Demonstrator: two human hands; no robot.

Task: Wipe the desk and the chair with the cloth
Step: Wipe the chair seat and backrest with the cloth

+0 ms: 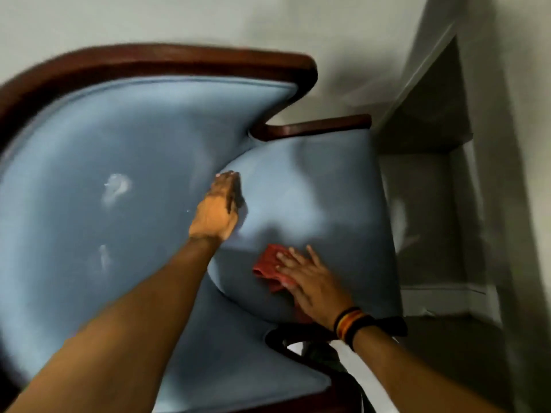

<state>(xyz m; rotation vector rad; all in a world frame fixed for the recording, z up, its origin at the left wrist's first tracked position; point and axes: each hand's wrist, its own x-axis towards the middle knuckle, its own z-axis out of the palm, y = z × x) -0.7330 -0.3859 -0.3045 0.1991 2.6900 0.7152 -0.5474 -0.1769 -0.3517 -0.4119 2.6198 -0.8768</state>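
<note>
A blue upholstered chair (98,150) with a dark wooden frame fills most of the view, seen from above. Its seat cushion (313,186) bulges at the centre right. A small red cloth (268,265) lies flat on the front of the cushion. My right hand (310,281) presses on the cloth with fingers spread, covering its right part. My left hand (219,208) rests where the cushion meets the backrest, fingers held together and pointing into the gap, with nothing in it. The desk is not in view.
Pale scuff marks (114,186) show on the backrest fabric. A white wall (343,40) stands behind the chair. To the right is a dark recess with a skirting board (441,293). A dark wooden armrest (316,128) runs along the far side.
</note>
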